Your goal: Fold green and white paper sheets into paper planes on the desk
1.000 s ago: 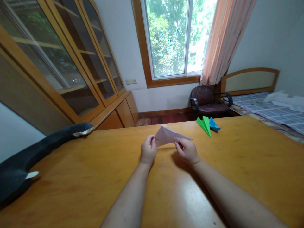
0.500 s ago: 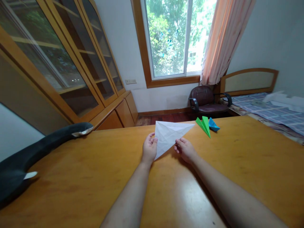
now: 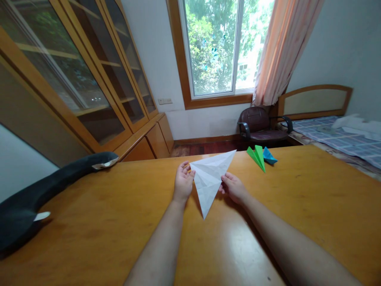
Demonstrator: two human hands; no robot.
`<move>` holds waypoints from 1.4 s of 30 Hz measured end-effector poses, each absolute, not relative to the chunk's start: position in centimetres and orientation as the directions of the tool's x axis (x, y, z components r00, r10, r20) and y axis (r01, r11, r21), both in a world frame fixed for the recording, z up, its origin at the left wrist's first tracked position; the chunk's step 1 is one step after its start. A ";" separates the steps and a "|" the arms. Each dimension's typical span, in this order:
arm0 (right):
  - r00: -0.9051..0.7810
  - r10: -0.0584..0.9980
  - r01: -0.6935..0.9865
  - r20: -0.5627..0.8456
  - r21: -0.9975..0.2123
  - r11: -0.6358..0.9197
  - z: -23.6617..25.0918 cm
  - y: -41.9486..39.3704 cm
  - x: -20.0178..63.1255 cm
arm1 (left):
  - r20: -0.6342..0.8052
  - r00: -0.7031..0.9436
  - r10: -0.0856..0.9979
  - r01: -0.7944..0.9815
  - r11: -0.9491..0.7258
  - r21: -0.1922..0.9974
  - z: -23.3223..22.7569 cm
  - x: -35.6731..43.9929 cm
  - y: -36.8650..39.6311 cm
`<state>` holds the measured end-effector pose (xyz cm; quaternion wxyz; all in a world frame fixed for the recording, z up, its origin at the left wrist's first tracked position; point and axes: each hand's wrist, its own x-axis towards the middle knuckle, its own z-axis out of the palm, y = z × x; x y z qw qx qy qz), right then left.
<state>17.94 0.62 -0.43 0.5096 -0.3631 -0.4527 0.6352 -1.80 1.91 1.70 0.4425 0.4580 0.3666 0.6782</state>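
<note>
A white sheet of paper [image 3: 210,174], folded into a triangle and marked with creases, is held up over the wooden table. My left hand [image 3: 183,182] grips its left corner between thumb and fingers. On the paper's right edge, my right hand [image 3: 233,187] pinches the middle of the long side. One point of the triangle hangs down toward me, and another points up to the right. The fingers behind the paper are partly hidden.
A green paper plane [image 3: 258,158] and a blue paper boat [image 3: 269,156] stand near the far right edge of the wooden table [image 3: 119,238]. A black curved object with white parts [image 3: 59,180] lies along the left. Beyond are an office chair [image 3: 258,125] and a bed.
The paper triangle has turned clockwise in my hands, its lower point swinging downward and its right point tilting up. My left hand has shifted slightly left.
</note>
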 end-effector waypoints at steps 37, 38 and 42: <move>-0.160 0.987 -0.202 -0.008 -0.979 -0.041 -1.0 1.2 18.5 | 0.210 -0.265 0.941 -0.233 -0.274 0.933 2.0 -0.6 1.3; -0.157 0.988 -0.198 -0.011 -0.979 -0.042 -1.0 1.2 18.5 | 0.196 -0.268 0.943 -0.236 -0.261 0.936 1.9 -0.5 1.3; -0.140 0.990 -0.208 -0.016 -0.977 -0.045 -1.1 1.3 18.5 | 0.163 -0.236 0.958 -0.248 -0.222 0.943 1.5 0.6 0.9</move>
